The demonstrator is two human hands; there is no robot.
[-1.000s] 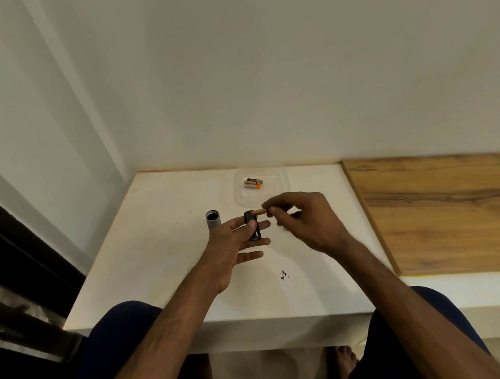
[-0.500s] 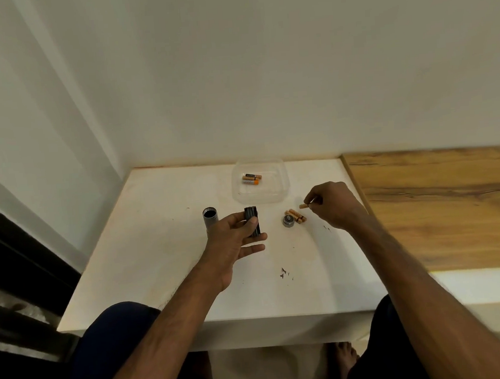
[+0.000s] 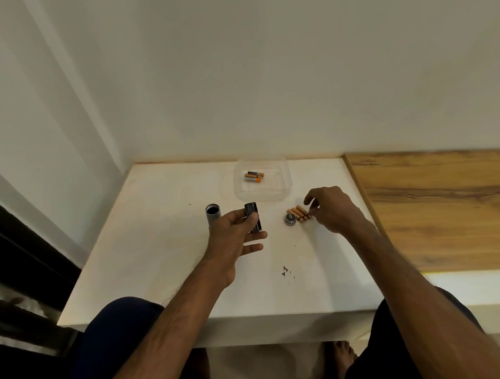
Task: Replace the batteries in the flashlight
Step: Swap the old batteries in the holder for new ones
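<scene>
I've got the left hand (image 3: 237, 235) clamped around the black battery holder (image 3: 253, 217) above mid-counter (image 3: 145, 242), with the grey flashlight tube (image 3: 213, 214) standing just left of it. The right hand (image 3: 332, 209) has loose, curled fingers holding nothing, fingertips at the three orange batteries (image 3: 298, 213) lying beside the grey end cap (image 3: 290, 219). The clear tray (image 3: 284, 183) with two fresh batteries (image 3: 253, 177) sits near the wall edge; bare counter toward me.
</scene>
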